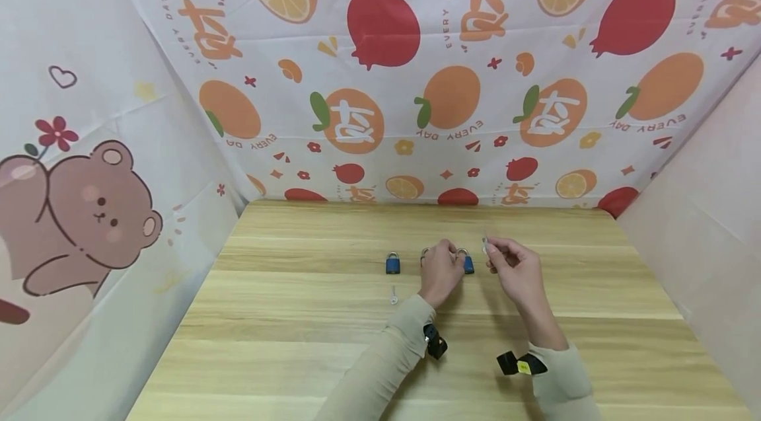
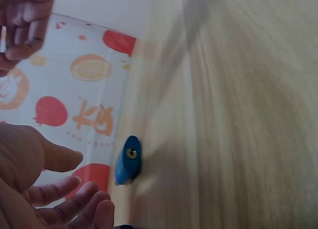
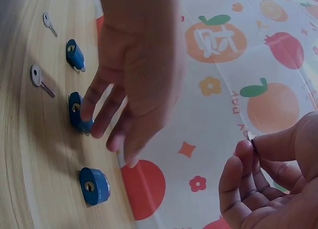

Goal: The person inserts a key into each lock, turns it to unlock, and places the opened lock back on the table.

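Observation:
My right hand (image 1: 518, 274) is raised above the table and pinches a small silver key (image 1: 485, 242) between thumb and forefinger, most of it covered by the fingers in the right wrist view. My left hand (image 1: 441, 272) hovers just over the middle blue padlock (image 3: 77, 112), its fingers loosely bent and holding nothing. The right padlock (image 1: 468, 265) stands just beyond its fingertips, keyhole showing in the left wrist view. Farther left is another blue padlock (image 1: 393, 264). All of these padlocks stand upright in a row.
One key (image 1: 394, 296) lies in front of the left padlock. A second key (image 3: 42, 81) lies before the middle one, hidden by my left arm in the head view. A fruit-print cloth (image 1: 380, 110) hangs behind the wooden table (image 1: 285, 315).

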